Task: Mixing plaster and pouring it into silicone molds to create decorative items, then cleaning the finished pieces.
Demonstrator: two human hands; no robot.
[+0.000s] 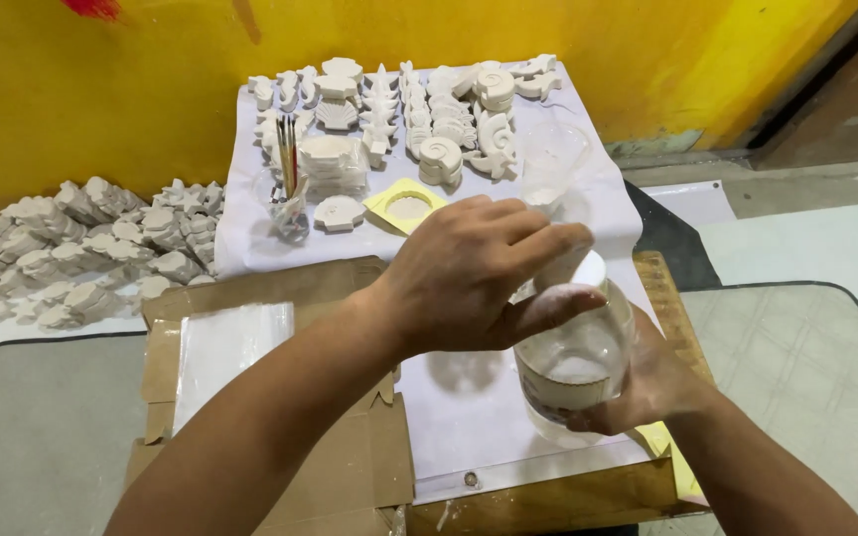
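Observation:
My right hand (652, 382) grips a clear plastic jar (573, 362) with white contents from below and behind, low at the right of a white sheet. My left hand (474, 273) reaches across and closes its fingers over the jar's white lid (588, 270), thumb pressed against the jar's shoulder. Both forearms enter from the bottom edge. The lid is mostly hidden by my left fingers.
Flattened cardboard (350, 467) and a wooden board (568, 496) lie under the sheet. Beyond are several white plaster shell and sea-creature casts (449, 119), a yellow mould (406, 206), a cup of brushes (289, 203), a clear tub (551, 159). More casts (71, 248) are heaped by the yellow wall.

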